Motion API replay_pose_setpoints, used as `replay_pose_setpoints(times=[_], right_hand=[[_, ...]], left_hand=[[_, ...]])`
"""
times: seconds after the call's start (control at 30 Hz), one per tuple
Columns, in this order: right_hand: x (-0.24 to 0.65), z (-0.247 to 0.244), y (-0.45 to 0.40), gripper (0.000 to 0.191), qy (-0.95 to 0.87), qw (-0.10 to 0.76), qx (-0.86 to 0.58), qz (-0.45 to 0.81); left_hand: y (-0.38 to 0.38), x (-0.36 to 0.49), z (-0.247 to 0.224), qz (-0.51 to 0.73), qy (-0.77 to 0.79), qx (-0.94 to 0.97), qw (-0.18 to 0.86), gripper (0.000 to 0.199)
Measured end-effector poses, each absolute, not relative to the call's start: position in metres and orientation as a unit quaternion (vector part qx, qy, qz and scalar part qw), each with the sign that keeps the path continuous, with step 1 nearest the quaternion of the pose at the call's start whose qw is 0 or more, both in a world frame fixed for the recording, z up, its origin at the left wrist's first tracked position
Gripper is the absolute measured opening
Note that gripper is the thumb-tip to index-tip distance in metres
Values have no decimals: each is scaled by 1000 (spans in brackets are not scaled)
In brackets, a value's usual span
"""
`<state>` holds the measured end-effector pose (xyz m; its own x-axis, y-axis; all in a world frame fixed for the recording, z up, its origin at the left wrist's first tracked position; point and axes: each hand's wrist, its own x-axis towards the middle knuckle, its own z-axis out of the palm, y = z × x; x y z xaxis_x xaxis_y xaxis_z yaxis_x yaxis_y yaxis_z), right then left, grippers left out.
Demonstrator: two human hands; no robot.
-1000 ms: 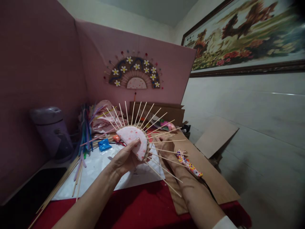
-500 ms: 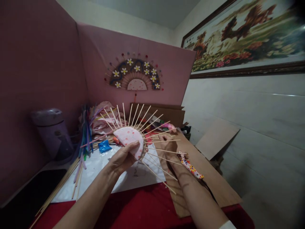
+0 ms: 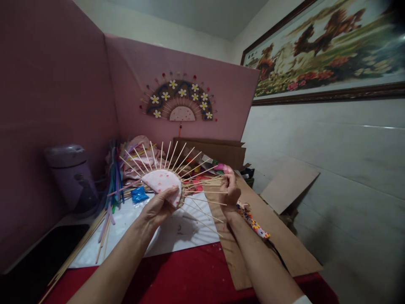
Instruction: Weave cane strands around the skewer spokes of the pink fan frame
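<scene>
My left hand (image 3: 163, 204) grips a half-round fan base (image 3: 161, 179) covered in white cloth with pink dots, thumb on its face. Pale thin wooden sticks (image 3: 172, 156) radiate from its curved, corrugated edge. To the right, my right hand (image 3: 230, 192) is raised by the tips of the right-hand sticks, its fingers curled together. What those fingers pinch, if anything, cannot be made out among the sticks. Beside that wrist lies a flower-patterned tool (image 3: 253, 221) with a black cord.
A finished fan (image 3: 182, 99) with white flowers hangs on the pink panel. Coloured pipe cleaners (image 3: 115, 169), a blue packet (image 3: 139, 194) and a lilac container (image 3: 71, 179) stand or lie at left. A cardboard sheet (image 3: 278, 240) and white paper (image 3: 190, 230) cover the red cloth (image 3: 180, 274).
The fan base in my left hand has shifted left and slightly down. My right hand has moved a little right, its fingers now turned upward near the stick tips.
</scene>
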<state>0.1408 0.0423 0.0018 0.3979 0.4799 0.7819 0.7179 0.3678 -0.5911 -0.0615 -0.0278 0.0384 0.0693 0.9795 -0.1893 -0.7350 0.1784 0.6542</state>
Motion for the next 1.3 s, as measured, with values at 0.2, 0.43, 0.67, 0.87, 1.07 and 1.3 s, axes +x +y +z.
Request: replay_pose_setpoints(times=[0.2, 0.43, 0.67, 0.87, 1.07, 1.3], right_hand=[[141, 1, 40, 20, -539, 679, -489, -97], [145, 2, 41, 14, -548, 706, -434, -116], [150, 3, 44, 15, -559, 695, -435, -123], [151, 4, 43, 17, -578, 671, -450, -119], [150, 5, 36, 20, -578, 676, -446, -101], [149, 13, 46, 24, -581, 669, -463, -27]], left_hand=[[-26, -63, 37, 613, 313, 193, 699, 12], [-23, -65, 35, 614, 329, 177, 695, 12], [-26, -64, 40, 618, 340, 182, 685, 13], [-26, -67, 42, 642, 314, 158, 681, 16], [-23, -68, 40, 639, 333, 159, 675, 14], [-28, -70, 43, 611, 350, 215, 677, 10]])
